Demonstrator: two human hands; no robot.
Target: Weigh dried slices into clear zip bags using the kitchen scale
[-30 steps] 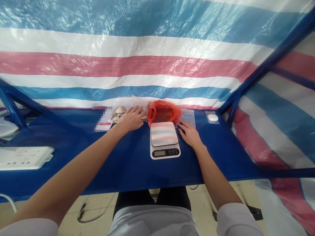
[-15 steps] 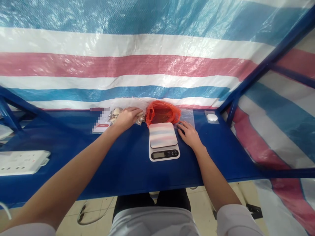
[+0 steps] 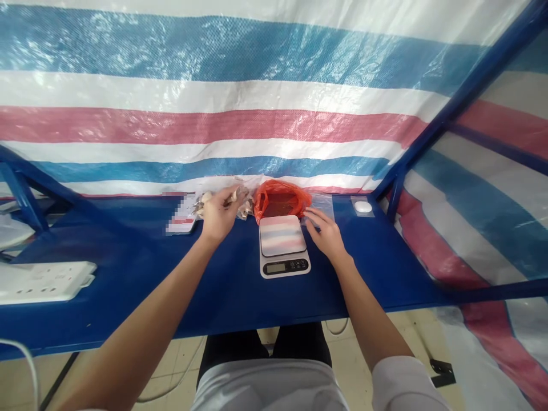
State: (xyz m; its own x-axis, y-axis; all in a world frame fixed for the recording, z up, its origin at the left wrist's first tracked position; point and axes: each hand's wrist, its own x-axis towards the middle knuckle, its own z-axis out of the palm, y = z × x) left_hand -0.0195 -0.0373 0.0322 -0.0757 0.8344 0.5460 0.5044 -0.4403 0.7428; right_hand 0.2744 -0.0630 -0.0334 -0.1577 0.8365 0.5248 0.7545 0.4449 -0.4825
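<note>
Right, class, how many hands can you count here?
2: the left hand at the pale pieces, left of the red bag; the right hand beside the scale.

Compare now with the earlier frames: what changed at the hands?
Left hand: turned from lying palm-down over the pale pieces to thumb and fingers curled, apparently gripping some. Right hand: nudged slightly forward, fingers now near the right edge of the red bag. Nothing visibly let go. Unchanged, bar the camera's shift: scale, red bag, power strip.
</note>
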